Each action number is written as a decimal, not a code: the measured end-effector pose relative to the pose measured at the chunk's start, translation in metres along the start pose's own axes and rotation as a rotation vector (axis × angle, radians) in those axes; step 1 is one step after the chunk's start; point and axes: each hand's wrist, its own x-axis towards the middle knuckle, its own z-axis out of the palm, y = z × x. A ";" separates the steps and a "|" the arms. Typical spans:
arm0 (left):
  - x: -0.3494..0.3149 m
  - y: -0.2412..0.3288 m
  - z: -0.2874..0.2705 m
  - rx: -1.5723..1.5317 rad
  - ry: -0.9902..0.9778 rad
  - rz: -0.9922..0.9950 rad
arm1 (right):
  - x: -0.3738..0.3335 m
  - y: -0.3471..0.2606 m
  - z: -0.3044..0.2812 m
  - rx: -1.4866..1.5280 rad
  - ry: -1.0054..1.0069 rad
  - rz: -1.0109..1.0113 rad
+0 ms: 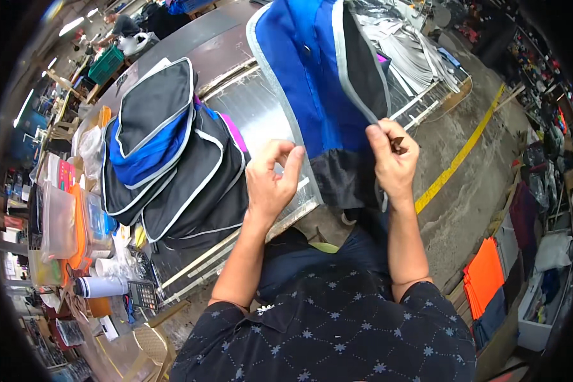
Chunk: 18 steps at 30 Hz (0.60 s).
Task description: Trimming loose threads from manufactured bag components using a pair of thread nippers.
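Note:
A blue and black fabric piece (321,95) with grey binding, like an unfinished bag, hangs in front of me, its upper part on the table. My right hand (396,162) is closed, thumb and forefinger pinching its grey-bound right edge. A small dark brown thing (398,145) shows among that hand's curled fingers; its kind is unclear. My left hand (272,177) is beside the left edge, fingers curled and thumb tip near the forefinger in a pinch. What it holds, if anything, is too small to make out. To its left lies a stack of similar black and blue pieces (178,153).
The metal-topped table (245,95) runs ahead of me. Grey strips (420,57) are heaped at its far right. Clear plastic boxes (57,216), a white bottle (102,286) and a calculator (143,295) stand at the left. Orange fabric (484,277) lies at the right, past a yellow floor line (461,156).

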 end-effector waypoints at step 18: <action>0.065 -0.005 -0.012 -0.327 0.182 0.106 | 0.079 0.007 -0.014 -0.026 -0.128 0.267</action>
